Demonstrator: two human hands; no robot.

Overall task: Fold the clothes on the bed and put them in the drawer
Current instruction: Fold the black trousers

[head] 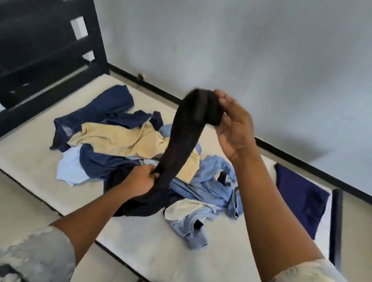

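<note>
Soft daylight, mild motion blur, wide-angle bending at edges.

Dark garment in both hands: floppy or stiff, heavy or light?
Likely floppy: the dark garment sags in a limp band between the right hand and the left hand. Probably light: one raised hand carries its top. Its trailing end may snag the pile.

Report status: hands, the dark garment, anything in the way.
Right hand holds dark garment up by one end. Left hand grips it lower down. Unfolded pile beneath, on mattress.

Probably a bedroom: bed [26, 156], scattered clothes [133, 141].
</note>
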